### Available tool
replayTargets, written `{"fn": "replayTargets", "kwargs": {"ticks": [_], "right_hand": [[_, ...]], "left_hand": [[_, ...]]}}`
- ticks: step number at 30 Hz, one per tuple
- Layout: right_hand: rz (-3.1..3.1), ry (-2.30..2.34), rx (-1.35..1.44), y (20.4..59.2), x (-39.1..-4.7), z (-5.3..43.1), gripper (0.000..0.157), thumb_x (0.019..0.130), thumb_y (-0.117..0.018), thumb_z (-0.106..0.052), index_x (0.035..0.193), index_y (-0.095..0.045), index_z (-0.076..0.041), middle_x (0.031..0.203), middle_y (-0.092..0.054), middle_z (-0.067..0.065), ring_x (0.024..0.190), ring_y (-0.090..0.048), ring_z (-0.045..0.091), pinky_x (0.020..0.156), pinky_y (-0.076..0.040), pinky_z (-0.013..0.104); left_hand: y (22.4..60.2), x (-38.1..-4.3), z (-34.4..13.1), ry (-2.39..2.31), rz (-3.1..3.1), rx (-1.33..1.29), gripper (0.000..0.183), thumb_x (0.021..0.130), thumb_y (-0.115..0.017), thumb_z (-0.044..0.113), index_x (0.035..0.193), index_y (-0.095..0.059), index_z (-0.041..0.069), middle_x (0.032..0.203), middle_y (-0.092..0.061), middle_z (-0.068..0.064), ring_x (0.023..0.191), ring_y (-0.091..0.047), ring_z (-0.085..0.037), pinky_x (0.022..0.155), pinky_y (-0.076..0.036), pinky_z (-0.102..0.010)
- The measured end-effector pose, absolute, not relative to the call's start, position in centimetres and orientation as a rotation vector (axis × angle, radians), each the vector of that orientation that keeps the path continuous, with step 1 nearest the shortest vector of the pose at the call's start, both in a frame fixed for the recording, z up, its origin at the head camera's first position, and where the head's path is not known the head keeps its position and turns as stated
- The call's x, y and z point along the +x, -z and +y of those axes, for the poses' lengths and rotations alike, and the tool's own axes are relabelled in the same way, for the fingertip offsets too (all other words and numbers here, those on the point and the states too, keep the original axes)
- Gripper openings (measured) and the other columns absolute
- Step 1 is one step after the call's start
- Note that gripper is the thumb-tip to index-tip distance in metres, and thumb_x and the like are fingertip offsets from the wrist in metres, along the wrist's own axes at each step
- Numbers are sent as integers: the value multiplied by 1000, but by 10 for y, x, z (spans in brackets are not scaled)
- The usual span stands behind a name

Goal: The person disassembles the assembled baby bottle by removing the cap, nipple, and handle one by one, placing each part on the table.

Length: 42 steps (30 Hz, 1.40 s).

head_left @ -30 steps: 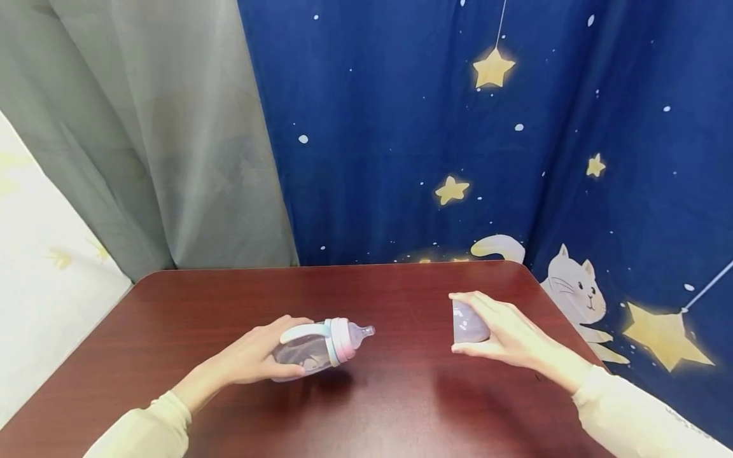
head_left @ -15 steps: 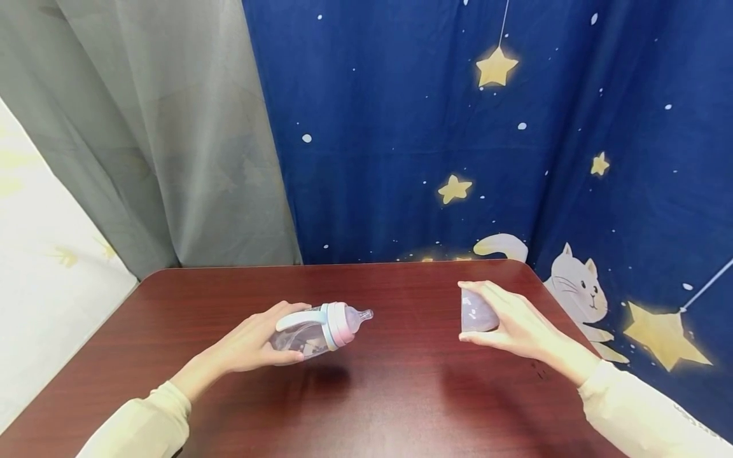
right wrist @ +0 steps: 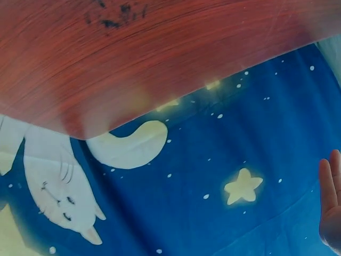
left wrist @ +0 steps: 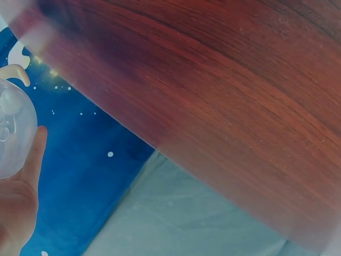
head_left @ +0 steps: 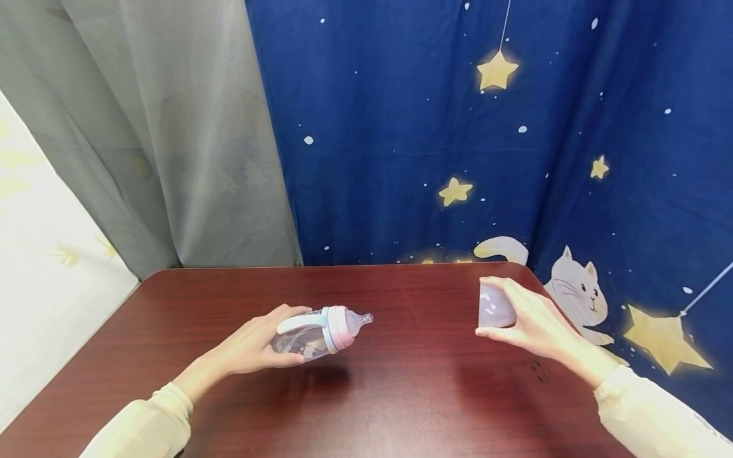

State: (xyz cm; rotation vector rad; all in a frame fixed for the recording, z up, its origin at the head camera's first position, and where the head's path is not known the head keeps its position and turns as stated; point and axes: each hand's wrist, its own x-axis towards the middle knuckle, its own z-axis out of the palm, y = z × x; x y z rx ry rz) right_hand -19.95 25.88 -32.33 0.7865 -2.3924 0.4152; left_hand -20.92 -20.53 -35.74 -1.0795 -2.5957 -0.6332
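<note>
In the head view, my left hand (head_left: 254, 343) grips a clear baby bottle (head_left: 309, 343) lying on its side above the table. Its pink-and-white collar (head_left: 341, 328) and clear nipple point right, and a pale handle arcs along its upper side. Over the right part of the table, my right hand (head_left: 535, 321) holds a translucent bottle cap (head_left: 495, 305) between thumb and fingers, its flat open end facing left. The left wrist view catches the round bottle base (left wrist: 13, 130) at its left edge. Only some fingers (right wrist: 327, 184) of the right hand show in the right wrist view.
Both hands are over a reddish-brown wooden table (head_left: 395, 394) with rounded far corners. Behind it hang a grey curtain (head_left: 206, 140) and a blue curtain (head_left: 389, 127) printed with stars and a cat. Dark marks (right wrist: 114, 18) spot the tabletop near the right hand.
My right hand has moved rightward and slightly up with the cap, widening the gap to the bottle. The left hand has risen a little with the bottle, then stayed nearly still.
</note>
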Motion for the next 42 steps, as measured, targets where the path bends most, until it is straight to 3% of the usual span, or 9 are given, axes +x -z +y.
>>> {"fn": "replayTargets", "kwargs": {"ticks": [6,18,35,42], "right_hand": [[-2403,-416,693,321,-199,269,80,55,-84,-42,119,-47,-11,86,-58,1,65,-53,11,52,-43,30],[-2278,-322,800,321,-207,290,80,52,-84,-39,118,-51,-9,111,-52,5,84,-51,13,59,-46,35],[-2297,-246,774,321,-209,302,79,51,-85,-35,120,-54,-12,113,-52,6,80,-54,19,55,-47,39],[-2361,-260,710,325,-210,303,77,54,-84,-37,118,-50,-11,106,-55,6,78,-56,20,57,-46,41]], "left_hand": [[358,-210,-208,627,-2587,-1071,67,71,-69,54,127,-47,23,103,-47,18,77,-51,-1,63,-43,-25],[360,-212,-212,631,-2593,-1031,67,71,-70,53,127,-47,25,102,-47,18,77,-51,-1,64,-44,-25],[363,-211,-216,628,-2586,-1011,67,71,-71,51,127,-46,25,103,-47,18,77,-51,-1,62,-43,-25],[364,-212,-218,626,-2581,-1009,66,71,-72,50,127,-47,24,102,-47,18,76,-50,-1,62,-43,-24]]}}
